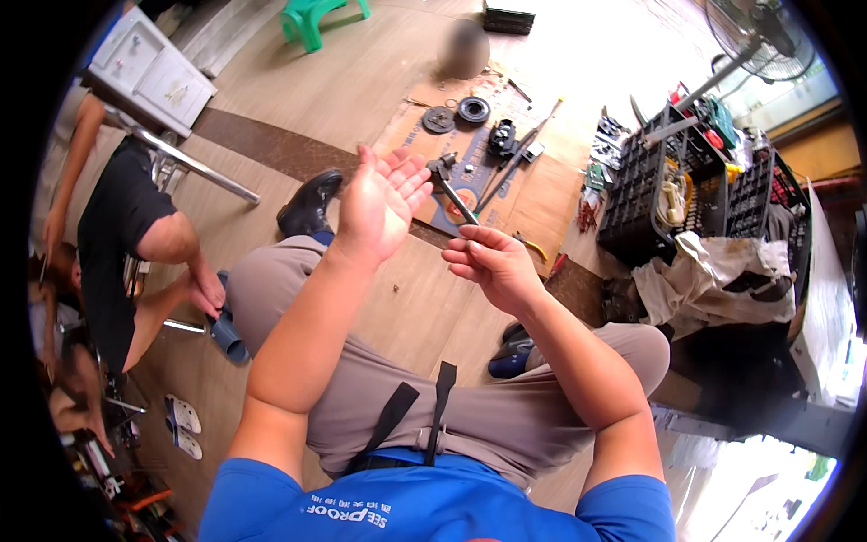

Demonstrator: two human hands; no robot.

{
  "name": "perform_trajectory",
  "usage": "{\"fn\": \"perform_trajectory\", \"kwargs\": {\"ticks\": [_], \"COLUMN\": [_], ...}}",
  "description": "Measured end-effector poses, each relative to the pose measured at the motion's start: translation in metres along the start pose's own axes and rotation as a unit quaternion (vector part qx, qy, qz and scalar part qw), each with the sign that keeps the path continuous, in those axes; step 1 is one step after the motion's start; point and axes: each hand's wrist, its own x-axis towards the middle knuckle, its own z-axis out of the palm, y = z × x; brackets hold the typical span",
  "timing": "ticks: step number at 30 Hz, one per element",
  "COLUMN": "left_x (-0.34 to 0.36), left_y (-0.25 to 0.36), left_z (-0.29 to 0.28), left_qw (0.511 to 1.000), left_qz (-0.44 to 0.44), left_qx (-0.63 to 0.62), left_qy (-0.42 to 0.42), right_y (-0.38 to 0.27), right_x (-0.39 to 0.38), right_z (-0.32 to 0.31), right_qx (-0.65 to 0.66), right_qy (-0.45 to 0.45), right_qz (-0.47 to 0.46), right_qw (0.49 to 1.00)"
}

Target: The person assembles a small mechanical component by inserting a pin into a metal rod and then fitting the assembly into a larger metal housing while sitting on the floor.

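Note:
My left hand (384, 199) is raised palm up, fingers open, holding nothing. My right hand (488, 262) is palm up with loosely bent, parted fingers and nothing visible in them. Just above it a black-handled metal tool (459, 199) reaches to my fingertips in the picture; I cannot tell whether they touch. On the cardboard (537, 208) below are a black ring part (473, 109), a grey disc (439, 119), a black mechanical part (502, 137), long tools (519, 158) and yellow-handled pliers (531, 246).
Black crates (623, 199) full of items, draped cloth (704, 280) and a fan (759, 41) stand right. At left, a seated person's legs (163, 235) are near me, beside a metal bar (199, 167) and sandals (183, 425). A green stool (302, 18) is at the back.

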Motion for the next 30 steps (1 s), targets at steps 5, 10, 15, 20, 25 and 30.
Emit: {"fn": "perform_trajectory", "kwargs": {"ticks": [5,10,15,20,25,30], "left_x": [0.000,0.003,0.008,0.013,0.015,0.027], "left_y": [-0.002,-0.013,-0.025,-0.042,-0.056,-0.058], "left_z": [0.000,0.006,0.005,-0.003,-0.015,-0.026], "left_qw": [1.000,1.000,0.999,0.996,0.989,0.983], "left_qz": [0.000,-0.021,-0.041,-0.047,-0.069,-0.077], "left_qx": [-0.002,0.012,0.023,0.068,0.118,0.163], "left_qy": [-0.002,-0.016,-0.014,-0.029,-0.048,-0.031], "right_y": [0.003,-0.014,-0.026,-0.026,-0.045,-0.072], "right_x": [0.027,0.055,0.075,0.078,0.092,0.117], "right_z": [-0.041,-0.133,-0.249,-0.337,-0.402,-0.430], "right_qx": [-0.049,-0.067,0.112,0.277,0.372,0.355], "right_qy": [0.092,0.252,0.354,0.414,0.439,0.411], "right_qz": [-0.031,-0.069,-0.132,-0.189,-0.245,-0.265], "right_qw": [0.994,0.963,0.919,0.846,0.780,0.797]}}
